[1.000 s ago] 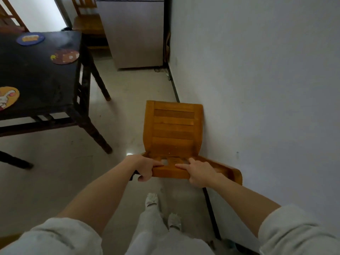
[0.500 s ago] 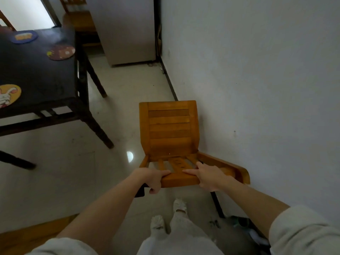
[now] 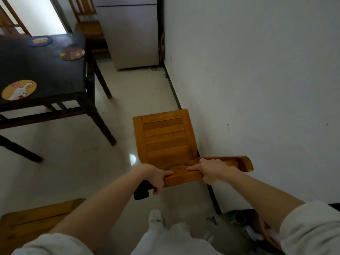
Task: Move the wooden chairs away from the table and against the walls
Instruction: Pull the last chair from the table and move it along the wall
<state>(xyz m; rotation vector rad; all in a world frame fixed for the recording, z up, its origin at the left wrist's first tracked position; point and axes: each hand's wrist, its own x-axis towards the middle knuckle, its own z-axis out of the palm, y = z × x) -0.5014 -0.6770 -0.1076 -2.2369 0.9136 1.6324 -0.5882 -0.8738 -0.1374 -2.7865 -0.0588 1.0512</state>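
Observation:
A wooden chair [image 3: 165,138] with a slatted seat stands in front of me, its right side close to the white wall [image 3: 257,89]. My left hand [image 3: 154,176] grips the left part of its top back rail. My right hand [image 3: 214,172] grips the same rail further right, whose end sticks out toward the wall. The dark table [image 3: 46,70] stands to the left, apart from the chair. A second wooden chair [image 3: 88,28] stands at the far end beside the fridge. Part of another chair [image 3: 11,24] shows at the top left, behind the table.
A grey fridge [image 3: 132,34] stands against the far wall. Round mats [image 3: 18,90] lie on the table. A wooden seat or board [image 3: 31,221] shows at the bottom left. Small objects [image 3: 244,223] lie on the floor by the wall at the lower right. My feet are below the chair.
The chair, held by both hands, has shifted back toward me along the wall, and its back rail now reaches closer to the wall. A wooden surface has come into view at the bottom left.

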